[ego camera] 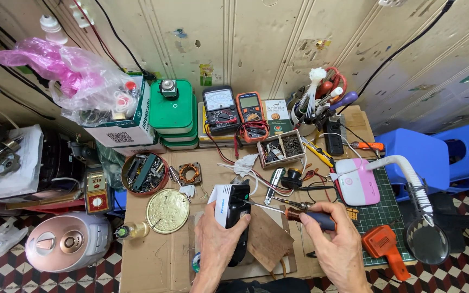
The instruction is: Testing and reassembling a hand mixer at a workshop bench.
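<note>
Screwdriver (294, 212) work on a small white-and-black handheld appliance (231, 209) is the step in hand, as far as the view shows: the appliance stands on end near the front middle of the desk (153, 260), over a brown scrap of board (268, 239), and the thin metal shaft of the screwdriver reaches from the right to its black face. The left hand (218, 239) is wrapped around the lower body of the appliance, fingers closed on it, steadying it upright. The right hand (335, 244) is closed on the dark blue handle of the screwdriver, tip set against or just at the appliance; whether the tip sits in a screw head cannot be told. The next move likely calls for keeping the shaft in line with the fastener and the casing held firm, so that the tip does not slip off. Just left lies a round brass-coloured lid (167, 210), and behind it a tin of small tools (145, 172) and a copper-wound coil (190, 173). Farther back stand two multimeters (234, 110) and a parts tray (281, 147). To the right lie a pink-and-white box (356, 182) on a green cutting mat (386, 209), an orange tool (386, 247) and a magnifier on a flexible arm (424, 239).
</note>
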